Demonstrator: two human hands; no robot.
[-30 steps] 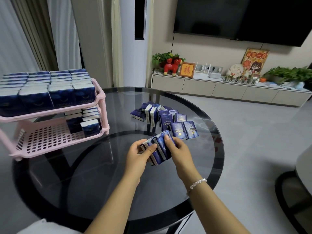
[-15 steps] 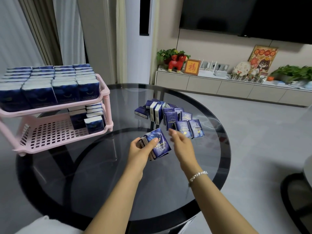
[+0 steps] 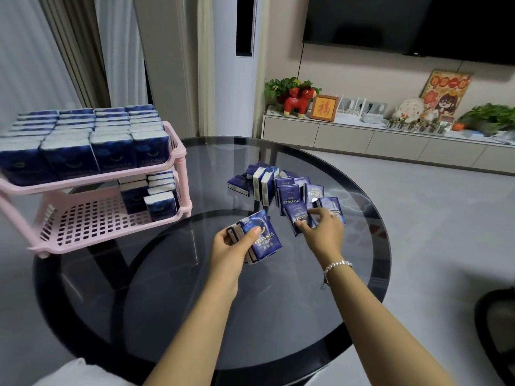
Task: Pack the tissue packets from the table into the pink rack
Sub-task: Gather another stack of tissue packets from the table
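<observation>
Currently I am collecting. My left hand (image 3: 229, 246) grips a stack of tissue packets (image 3: 257, 236); my right hand (image 3: 323, 231) pinches another packet (image 3: 298, 217) on the desk (image 3: 195, 288). Next: add it, then carry all to the pink rack (image 3: 106, 221).

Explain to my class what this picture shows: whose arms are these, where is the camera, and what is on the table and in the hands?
No machine here: a person wears a camera on the head, looking down at their own arms. The left hand grips a small stack of blue tissue packets. The right hand takes hold of a single packet at the edge of the loose packets on the round glass table. On the table's left stands the pink rack: top shelf full, lower shelf mostly bare.
</observation>
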